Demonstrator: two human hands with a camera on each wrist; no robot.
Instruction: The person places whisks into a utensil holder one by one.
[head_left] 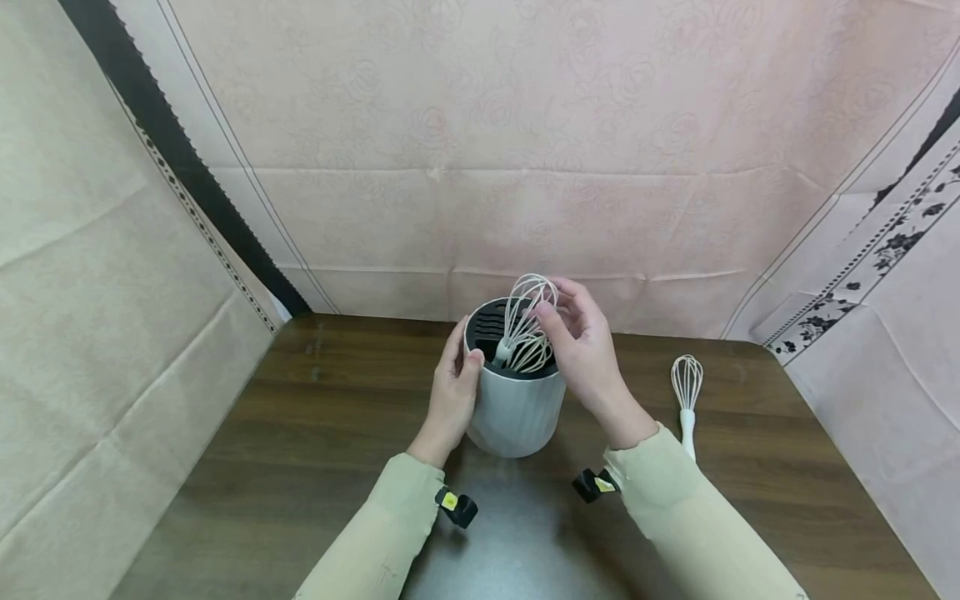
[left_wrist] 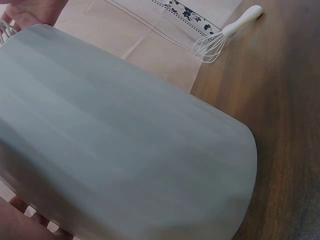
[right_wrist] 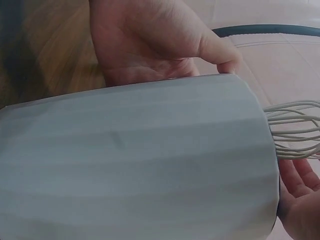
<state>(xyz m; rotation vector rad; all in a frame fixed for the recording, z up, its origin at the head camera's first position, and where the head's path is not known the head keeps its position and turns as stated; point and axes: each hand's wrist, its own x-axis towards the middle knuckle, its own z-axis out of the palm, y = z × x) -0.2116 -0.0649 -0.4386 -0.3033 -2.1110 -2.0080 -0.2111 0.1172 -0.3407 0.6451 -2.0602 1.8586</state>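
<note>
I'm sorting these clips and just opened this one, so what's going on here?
A person is handling a pale utensil holder on a wooden table. The left hand grips its side near the rim, while the right hand has thumb and fingers at the wires of a white whisk at the holder's dark slotted top. Whether more than one whisk is there is hard to tell. A loose whisk lies on the table to the right, apart from the holder.

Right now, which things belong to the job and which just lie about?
In the job:
left hand, gripping the grey ridged cylindrical holder
right hand, holding white wire whisk loops

Lying about:
white wire whisk with white handle, on brown wood-grain table
</note>
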